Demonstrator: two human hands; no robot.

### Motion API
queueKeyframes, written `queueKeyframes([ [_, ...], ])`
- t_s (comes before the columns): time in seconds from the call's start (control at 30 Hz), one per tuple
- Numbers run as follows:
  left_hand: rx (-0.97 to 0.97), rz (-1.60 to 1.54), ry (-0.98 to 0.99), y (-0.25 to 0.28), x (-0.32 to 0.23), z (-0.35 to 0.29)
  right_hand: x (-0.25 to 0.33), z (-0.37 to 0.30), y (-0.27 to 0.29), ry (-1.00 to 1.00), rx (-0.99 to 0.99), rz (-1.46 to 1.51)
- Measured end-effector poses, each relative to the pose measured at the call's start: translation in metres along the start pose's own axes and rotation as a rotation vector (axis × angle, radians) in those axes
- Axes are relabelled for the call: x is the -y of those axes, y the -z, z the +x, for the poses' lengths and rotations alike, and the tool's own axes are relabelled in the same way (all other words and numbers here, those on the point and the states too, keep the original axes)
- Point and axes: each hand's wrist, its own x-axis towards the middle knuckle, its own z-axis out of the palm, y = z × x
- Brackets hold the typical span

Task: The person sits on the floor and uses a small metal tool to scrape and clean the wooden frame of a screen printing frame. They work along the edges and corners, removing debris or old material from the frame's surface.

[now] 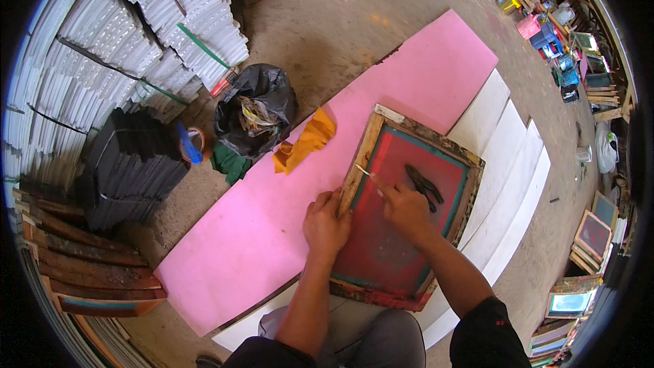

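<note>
A wooden-framed printing screen [407,203] with red mesh and a teal border lies tilted in front of me, its lower end near my knees. My left hand [327,223] is closed around the frame's left wooden rail. Over the mesh, my right hand [402,210] pinches a thin, pale, pointed tool [362,170], whose exact kind I cannot make out. The tool's tip reaches the inner edge of that left rail, above my left hand. Dark-handled pliers [424,186] rest on the mesh, just beyond my right hand.
Beneath the frame lie a pink board [252,245] and white sheets [501,157]. An orange cloth [306,142] and a black plastic bag [269,88] of scraps are at the board's far left edge. Tall bundled white stacks [116,20] and a black stack [133,163] stand left.
</note>
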Motion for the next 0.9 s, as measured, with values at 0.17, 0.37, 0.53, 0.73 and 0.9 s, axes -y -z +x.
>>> queueKeyframes([
  [0.17,-0.008,-0.004,0.007,0.004,-0.004,-0.001,-0.026,0.012,-0.015,-0.182,0.162,0.814],
  [0.37,-0.020,-0.008,-0.008,0.001,0.001,-0.001,-0.010,0.004,-0.002,0.031,-0.011,0.249],
  [0.53,-0.020,0.000,-0.023,0.002,-0.001,-0.001,-0.010,0.020,0.015,-0.383,0.293,0.747],
  [0.73,-0.019,0.013,-0.014,0.001,0.000,-0.001,-0.011,-0.007,0.007,-0.011,-0.001,0.232],
  [0.9,-0.042,0.017,-0.023,0.002,-0.002,-0.001,0.004,-0.013,0.020,-0.051,0.025,0.039],
])
